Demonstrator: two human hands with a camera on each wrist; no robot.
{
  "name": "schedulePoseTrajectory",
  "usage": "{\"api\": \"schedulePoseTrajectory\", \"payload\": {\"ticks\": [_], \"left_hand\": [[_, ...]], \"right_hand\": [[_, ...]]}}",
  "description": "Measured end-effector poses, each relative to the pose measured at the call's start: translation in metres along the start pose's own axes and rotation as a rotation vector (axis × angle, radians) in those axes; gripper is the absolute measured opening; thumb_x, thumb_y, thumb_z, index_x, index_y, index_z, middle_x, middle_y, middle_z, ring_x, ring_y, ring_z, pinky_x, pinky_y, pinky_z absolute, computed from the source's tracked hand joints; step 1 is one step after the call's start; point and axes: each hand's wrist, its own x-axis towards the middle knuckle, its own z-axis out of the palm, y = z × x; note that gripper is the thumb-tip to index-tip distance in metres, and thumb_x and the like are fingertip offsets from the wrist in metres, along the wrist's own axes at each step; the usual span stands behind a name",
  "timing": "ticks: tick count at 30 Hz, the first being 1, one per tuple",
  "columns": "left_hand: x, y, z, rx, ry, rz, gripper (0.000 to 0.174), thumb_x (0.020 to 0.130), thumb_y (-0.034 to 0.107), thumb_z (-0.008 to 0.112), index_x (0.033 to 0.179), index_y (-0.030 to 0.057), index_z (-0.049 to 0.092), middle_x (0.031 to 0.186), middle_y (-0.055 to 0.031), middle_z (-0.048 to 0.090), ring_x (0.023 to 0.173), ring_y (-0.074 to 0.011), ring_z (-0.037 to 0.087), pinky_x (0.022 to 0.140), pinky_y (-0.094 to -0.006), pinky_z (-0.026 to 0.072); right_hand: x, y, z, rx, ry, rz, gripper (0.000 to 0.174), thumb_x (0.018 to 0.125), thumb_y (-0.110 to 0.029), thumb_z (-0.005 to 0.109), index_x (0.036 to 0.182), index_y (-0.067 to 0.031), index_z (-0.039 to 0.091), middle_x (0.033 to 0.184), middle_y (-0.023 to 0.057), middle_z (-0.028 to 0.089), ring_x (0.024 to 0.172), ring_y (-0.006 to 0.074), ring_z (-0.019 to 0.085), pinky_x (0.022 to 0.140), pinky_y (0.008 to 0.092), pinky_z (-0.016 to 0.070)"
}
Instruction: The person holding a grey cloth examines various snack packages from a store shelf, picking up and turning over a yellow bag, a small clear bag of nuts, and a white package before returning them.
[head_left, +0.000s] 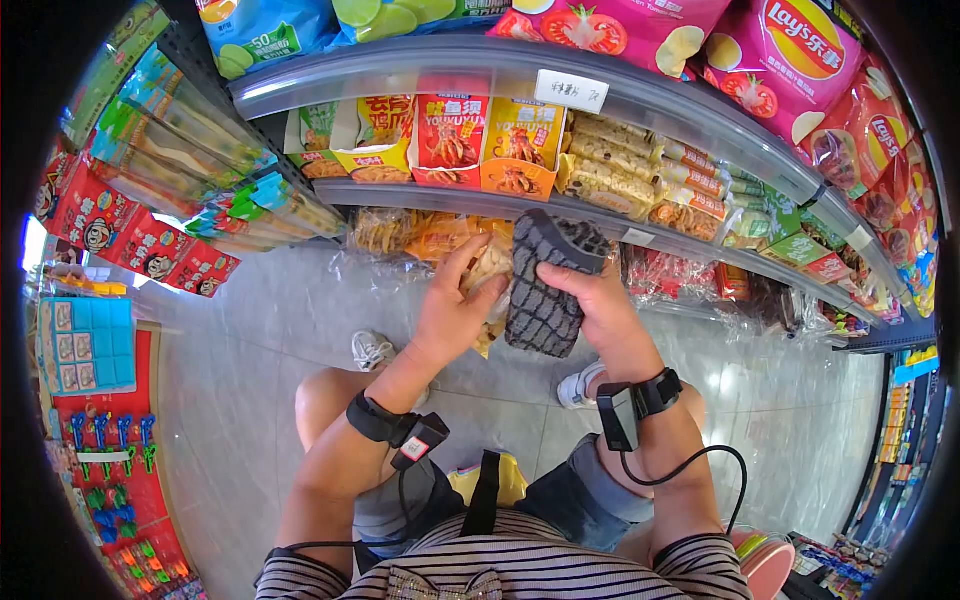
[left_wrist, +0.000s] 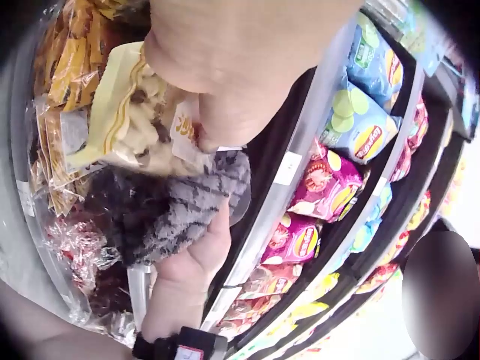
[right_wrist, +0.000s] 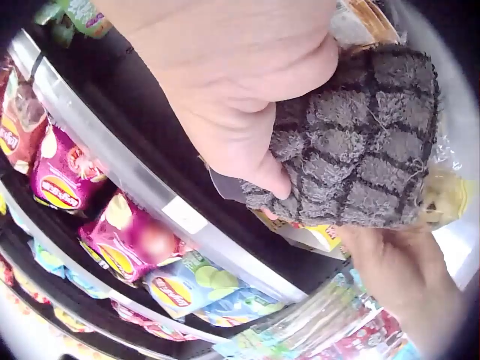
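Observation:
A grey cloth (head_left: 548, 300) with a black grid pattern and a fuzzy surface, folded into a thick pad, is in my right hand (head_left: 608, 312), thumb across its face. My left hand (head_left: 450, 308) grips a snack bag (head_left: 490, 265) right beside it. In the left wrist view this bag (left_wrist: 139, 127) has a pale yellow end and a clear front, with light, curved pieces inside. The cloth (left_wrist: 199, 199) lies just below it there. Seen from the right wrist, the cloth (right_wrist: 360, 142) covers most of the bag and part of the left hand (right_wrist: 405, 274).
Snack boxes (head_left: 450, 140) and packaged bars (head_left: 610, 165) fill the middle shelf in front. Chip bags (head_left: 790, 60) line the shelf above, behind its curved edge (head_left: 500, 72). More wrapped snacks (head_left: 400, 232) sit low behind my hands. Hanging packets (head_left: 140, 230) are at left.

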Motion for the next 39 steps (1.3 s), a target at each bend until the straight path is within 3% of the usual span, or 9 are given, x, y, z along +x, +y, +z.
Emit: {"api": "schedulePoseTrajectory", "payload": {"ticks": [5,8,9,12,15,19,32,37,39], "left_hand": [[0.007,0.012,-0.011,-0.959,-0.121,-0.662,0.034,0.086,0.023,0.044,0.113,0.003,0.047,0.1,-0.0094,0.057,0.088,-0.0167,0.057,0.074,-0.0265,0.0466],[0.002,0.017,-0.03,-1.219,-0.595,-0.754,0.038,0.088,0.033,0.036,0.105,0.0027,0.05,0.083,-0.0127,0.059,0.07,-0.0231,0.061,0.062,-0.031,0.0504],[-0.004,0.036,-0.026,-0.971,-0.387,-0.928,0.037,0.086,0.035,0.035,0.093,0.0035,0.052,0.073,-0.0142,0.06,0.062,-0.0236,0.06,0.055,-0.0303,0.0501],[-0.009,0.04,-0.033,-0.912,-0.449,-1.108,0.037,0.085,0.035,0.036,0.093,0.0023,0.052,0.071,-0.0131,0.059,0.062,-0.0238,0.061,0.056,-0.032,0.0513],[-0.019,0.064,-0.031,-0.769,-0.281,-0.78,0.043,0.082,0.042,0.044,0.095,0.002,0.052,0.075,-0.0125,0.059,0.062,-0.0255,0.061,0.059,-0.0372,0.0523],[0.002,0.035,-0.037,-1.326,-0.46,-0.878,0.047,0.08,0.04,0.052,0.106,0.0018,0.048,0.084,-0.0118,0.059,0.072,-0.0256,0.061,0.066,-0.0365,0.0516],[-0.009,0.046,-0.057,-0.795,-0.609,-0.539,0.055,0.069,0.016,0.059,0.117,-0.0008,0.039,0.1,-0.0138,0.056,0.087,-0.0234,0.059,0.07,-0.0304,0.0485],[-0.01,0.038,-0.058,-1.178,-0.42,-0.603,0.071,0.079,0.061,0.034,0.122,0.0047,0.037,0.105,-0.0165,0.054,0.086,-0.0302,0.059,0.071,-0.0431,0.0503],[0.001,0.028,-0.056,-1.308,-0.415,-0.637,0.069,0.081,0.06,0.031,0.123,0.006,0.037,0.106,-0.0154,0.054,0.086,-0.0317,0.059,0.069,-0.0435,0.0505]], "right_hand": [[-0.001,-0.022,-0.015,0.131,-0.033,-0.065,0.037,0.072,-0.009,0.065,0.106,-0.0021,0.053,0.099,0.0048,0.059,0.087,0.0142,0.056,0.08,0.0281,0.0434],[-0.003,-0.02,-0.006,-0.016,-0.061,-0.127,0.036,0.074,-0.013,0.065,0.106,-0.0016,0.053,0.1,0.0045,0.058,0.088,0.0134,0.055,0.08,0.0275,0.043],[-0.007,-0.015,-0.003,-0.194,-0.048,-0.097,0.037,0.073,-0.014,0.066,0.105,-0.001,0.053,0.099,0.0038,0.059,0.088,0.0128,0.055,0.08,0.0272,0.0431],[-0.013,-0.008,0.021,-0.154,-0.106,-0.071,0.038,0.071,-0.012,0.068,0.104,-0.0002,0.054,0.097,0.0044,0.06,0.085,0.0124,0.056,0.077,0.0272,0.0446],[-0.002,-0.003,0.028,-0.104,-0.062,-0.126,0.032,0.068,-0.006,0.07,0.097,0.0004,0.057,0.091,0.0057,0.062,0.078,0.0124,0.058,0.071,0.0271,0.0468],[0.007,-0.001,0.032,-0.213,0.028,-0.178,0.031,0.067,-0.004,0.069,0.096,0.0012,0.058,0.089,0.0064,0.063,0.076,0.0131,0.059,0.07,0.0268,0.0474],[0.024,0.001,0.017,-0.163,0.243,-0.231,0.027,0.07,-0.001,0.065,0.096,-0.0004,0.058,0.089,0.0043,0.062,0.076,0.0132,0.059,0.07,0.026,0.0468],[0.011,-0.021,0.014,0.109,0.111,-0.225,0.032,0.072,-0.005,0.064,0.102,-0.0007,0.056,0.093,0.0044,0.061,0.082,0.0139,0.058,0.072,0.0275,0.0466],[0.003,-0.021,0.017,0.093,0.064,-0.237,0.035,0.071,-0.007,0.066,0.103,-0.0006,0.055,0.093,0.0046,0.06,0.083,0.0134,0.058,0.073,0.0275,0.0464]]}}
